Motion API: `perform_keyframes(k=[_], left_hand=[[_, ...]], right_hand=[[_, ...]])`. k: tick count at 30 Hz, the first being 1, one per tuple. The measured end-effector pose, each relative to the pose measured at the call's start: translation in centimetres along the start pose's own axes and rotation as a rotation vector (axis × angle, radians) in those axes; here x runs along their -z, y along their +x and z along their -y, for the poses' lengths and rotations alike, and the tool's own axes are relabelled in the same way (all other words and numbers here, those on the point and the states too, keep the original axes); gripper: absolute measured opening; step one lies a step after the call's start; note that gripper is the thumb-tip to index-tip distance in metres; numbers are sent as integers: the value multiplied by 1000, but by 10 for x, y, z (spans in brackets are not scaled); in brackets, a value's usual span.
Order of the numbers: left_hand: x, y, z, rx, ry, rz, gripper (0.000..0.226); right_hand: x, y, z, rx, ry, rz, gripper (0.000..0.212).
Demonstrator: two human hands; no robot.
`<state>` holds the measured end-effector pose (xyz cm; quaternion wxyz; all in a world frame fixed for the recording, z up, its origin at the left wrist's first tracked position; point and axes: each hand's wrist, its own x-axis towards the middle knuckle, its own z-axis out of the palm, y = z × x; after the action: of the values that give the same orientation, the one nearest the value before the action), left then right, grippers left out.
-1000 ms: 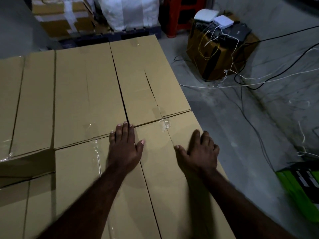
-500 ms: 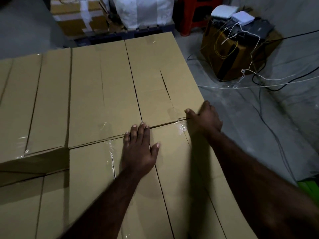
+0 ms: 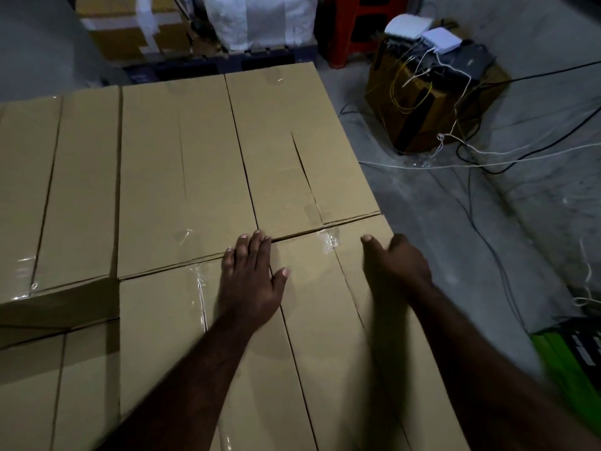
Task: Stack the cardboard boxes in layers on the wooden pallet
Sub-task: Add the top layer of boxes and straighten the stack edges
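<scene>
Several brown cardboard boxes form a flat layer that fills the left and middle of the view. My left hand (image 3: 252,278) lies flat, fingers straight, on the top of the near right box (image 3: 318,336), fingertips at the seam with the far right box (image 3: 292,151). My right hand (image 3: 395,262) is at the right edge of the same near box, thumb on top and fingers curled over the edge. A lower box (image 3: 58,307) shows in a gap at the left. The wooden pallet is hidden beneath the boxes.
Grey concrete floor lies to the right, crossed by black and white cables (image 3: 487,161). A brown box with electronic devices (image 3: 432,102) stands at the back right. A green and black object (image 3: 575,362) sits at the right edge. Taped boxes, a white sack (image 3: 257,17) and a red stool stand behind.
My right hand has slid back toward me along the box's right edge, from the corner at the seam. My left hand stays flat on the box top.
</scene>
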<state>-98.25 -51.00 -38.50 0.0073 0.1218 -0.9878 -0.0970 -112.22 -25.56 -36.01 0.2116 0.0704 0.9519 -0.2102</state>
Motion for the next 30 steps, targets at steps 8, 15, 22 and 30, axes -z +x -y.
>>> perform_keyframes(k=[8, 15, 22, 30], left_hand=[[-1, -1, 1, -32, 52, 4, 67], [-3, 0, -2, -23, 87, 22, 65], [4, 1, -6, -14, 102, 103, 64], [20, -2, -11, -16, 145, 235, 62]], right_hand=[[-2, -5, 5, 3, -27, -30, 75], [-14, -16, 10, 10, -89, -121, 86], [-75, -109, 21, 268, -307, -77, 88], [-139, -277, -23, 446, -316, -14, 85]])
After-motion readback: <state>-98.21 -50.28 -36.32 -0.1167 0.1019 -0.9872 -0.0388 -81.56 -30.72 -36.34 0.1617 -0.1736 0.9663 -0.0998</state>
